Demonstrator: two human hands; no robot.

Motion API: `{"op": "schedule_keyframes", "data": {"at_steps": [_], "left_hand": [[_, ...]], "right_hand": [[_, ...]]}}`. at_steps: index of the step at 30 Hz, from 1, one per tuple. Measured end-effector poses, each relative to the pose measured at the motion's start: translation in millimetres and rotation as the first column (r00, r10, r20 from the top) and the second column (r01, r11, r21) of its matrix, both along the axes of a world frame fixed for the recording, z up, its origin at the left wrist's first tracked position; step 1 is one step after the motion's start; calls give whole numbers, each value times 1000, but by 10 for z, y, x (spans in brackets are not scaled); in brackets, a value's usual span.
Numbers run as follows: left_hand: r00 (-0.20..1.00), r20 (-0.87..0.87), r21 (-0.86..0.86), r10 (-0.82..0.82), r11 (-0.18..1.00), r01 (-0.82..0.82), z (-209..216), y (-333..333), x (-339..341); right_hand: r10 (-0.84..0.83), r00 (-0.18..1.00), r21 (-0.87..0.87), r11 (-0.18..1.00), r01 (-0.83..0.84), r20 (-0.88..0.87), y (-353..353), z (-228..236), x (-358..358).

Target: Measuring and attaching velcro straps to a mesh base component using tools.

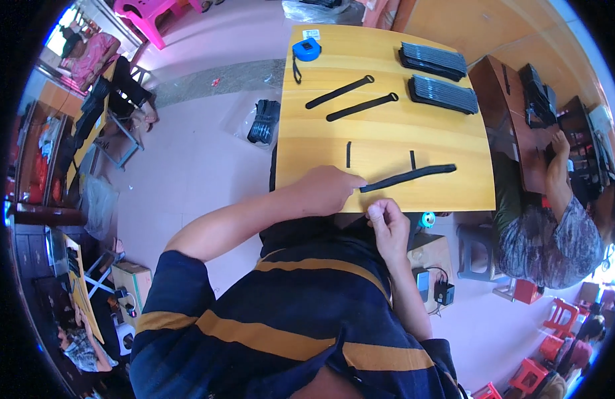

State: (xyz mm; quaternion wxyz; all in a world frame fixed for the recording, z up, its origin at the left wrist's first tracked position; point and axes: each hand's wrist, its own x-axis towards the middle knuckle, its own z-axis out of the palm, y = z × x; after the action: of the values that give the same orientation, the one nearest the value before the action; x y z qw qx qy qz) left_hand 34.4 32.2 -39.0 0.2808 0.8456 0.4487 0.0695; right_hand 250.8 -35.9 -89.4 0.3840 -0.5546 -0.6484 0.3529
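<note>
A long black strap (410,177) lies slanting near the front edge of the yellow wooden table. My left hand (326,191) is closed at the strap's left end, its index fingertip touching it. Just past the front edge, my right hand (391,229) is closed, thumb and fingers together; whatever may be between them is too small to make out. Two short black strips, a left one (348,154) and a right one (413,159), lie behind the strap. Farther back are two black straps with end rings, one nearer (362,107) and one farther (339,92).
Two bundles of black straps, a far one (432,61) and a nearer one (443,95), lie at the table's back right. A blue tape measure (307,49) sits back left. A bagged black bundle (263,121) is on the floor to the left. Co-workers sit on both sides.
</note>
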Motion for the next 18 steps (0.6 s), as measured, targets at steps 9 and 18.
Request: {"op": "schedule_keyframes", "data": {"at_steps": [9,18], "left_hand": [[998,62,18,-14,1000,13,243,-234,281],[988,70,39,-140,990,138,172,-109,105]], "right_hand": [[-126,870,-339,939,-50,-478,125,14,-9],[112,917,-287,929,-234,-384,123,62,192]]}}
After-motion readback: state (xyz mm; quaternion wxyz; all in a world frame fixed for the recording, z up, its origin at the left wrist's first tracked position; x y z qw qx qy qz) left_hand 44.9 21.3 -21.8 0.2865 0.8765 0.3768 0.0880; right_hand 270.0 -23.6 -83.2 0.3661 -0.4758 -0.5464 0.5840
